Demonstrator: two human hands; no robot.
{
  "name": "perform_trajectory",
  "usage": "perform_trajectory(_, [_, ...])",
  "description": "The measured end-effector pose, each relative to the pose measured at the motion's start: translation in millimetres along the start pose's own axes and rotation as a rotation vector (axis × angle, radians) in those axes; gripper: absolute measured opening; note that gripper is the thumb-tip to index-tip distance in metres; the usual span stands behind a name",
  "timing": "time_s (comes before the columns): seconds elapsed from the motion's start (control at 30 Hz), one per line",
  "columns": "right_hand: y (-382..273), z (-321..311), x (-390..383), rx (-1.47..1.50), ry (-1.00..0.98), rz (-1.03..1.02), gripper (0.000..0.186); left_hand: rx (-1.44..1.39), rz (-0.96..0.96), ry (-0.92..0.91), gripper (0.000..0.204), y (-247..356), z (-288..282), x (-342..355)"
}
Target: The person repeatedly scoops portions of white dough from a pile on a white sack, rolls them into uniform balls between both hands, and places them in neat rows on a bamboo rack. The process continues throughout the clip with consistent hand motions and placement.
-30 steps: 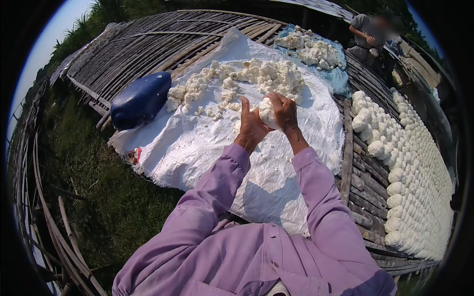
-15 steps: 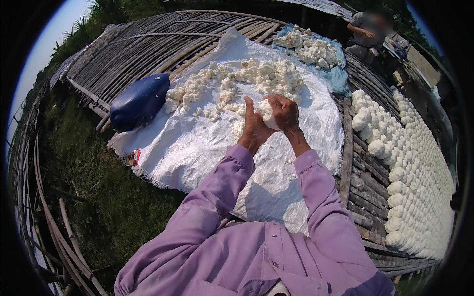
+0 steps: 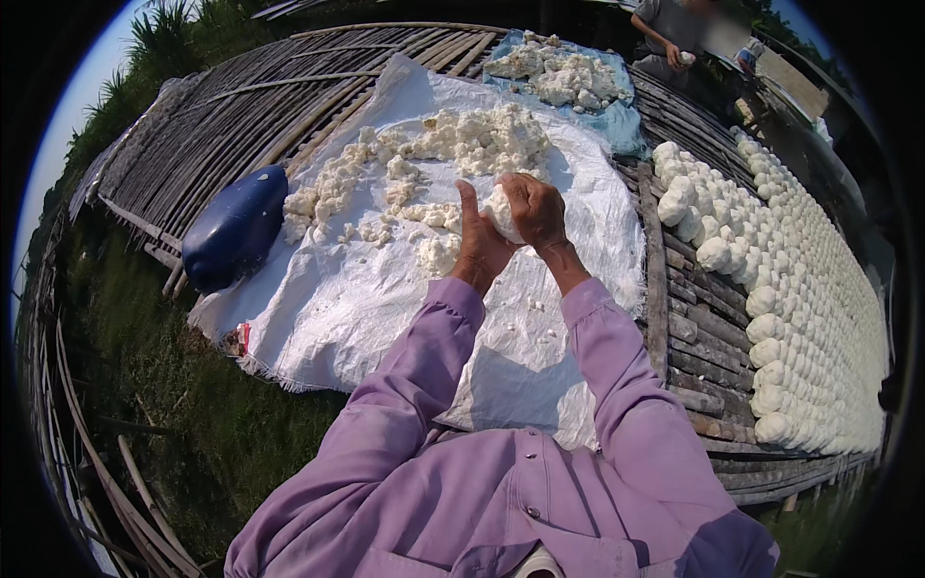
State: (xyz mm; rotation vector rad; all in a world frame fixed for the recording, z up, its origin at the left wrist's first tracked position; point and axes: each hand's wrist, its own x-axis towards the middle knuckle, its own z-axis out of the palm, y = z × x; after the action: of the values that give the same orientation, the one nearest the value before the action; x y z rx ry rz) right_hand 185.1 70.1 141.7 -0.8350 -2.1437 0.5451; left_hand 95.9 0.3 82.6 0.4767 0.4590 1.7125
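Note:
A ball of white, crumbly dough (image 3: 499,214) is squeezed between my two hands above the white woven sheet (image 3: 328,332). My left hand (image 3: 482,239) cups it from the left with the thumb pointing up. My right hand (image 3: 536,214) wraps over its right side, fingers curled and knuckles up. Just beyond the hands lies a broad heap of loose white dough crumbs (image 3: 496,140), trailing off to the left. Small bits are scattered on the sheet near my wrists. The palms and part of the ball are hidden.
A dark blue rounded plastic container (image 3: 234,226) lies left of the heap. Rows of shaped white balls (image 3: 800,308) cover the slatted bamboo platform (image 3: 689,332) at right. More lumps (image 3: 568,79) rest on a blue sheet (image 3: 624,125) behind. At far right another person (image 3: 665,43) holds a white lump.
My view has shifted, so the scene sits a little left and higher. Both hands still grip the dough ball, with the right fingers curled further over it. The other person's hand has moved.

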Motion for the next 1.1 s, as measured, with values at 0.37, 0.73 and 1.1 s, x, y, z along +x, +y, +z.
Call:
perform_trajectory(0.37, [27.7,-73.8,-15.8,0.218,0.507,-0.230,0.048,-0.023,-0.044,0.044,0.103,-52.8,34.7,26.8])
perform_trajectory(0.73, [86.0,-103.2,-44.6,0.163,0.162,0.043,0.054,-0.024,-0.132,-0.074,0.113,-113.1,48.4,54.1])
perform_trajectory(1.1, [164.4,-128.4,-39.8,0.474,0.427,0.388,0.064,0.055,-0.328,-0.134,0.118,-153.7,69.8,92.0])
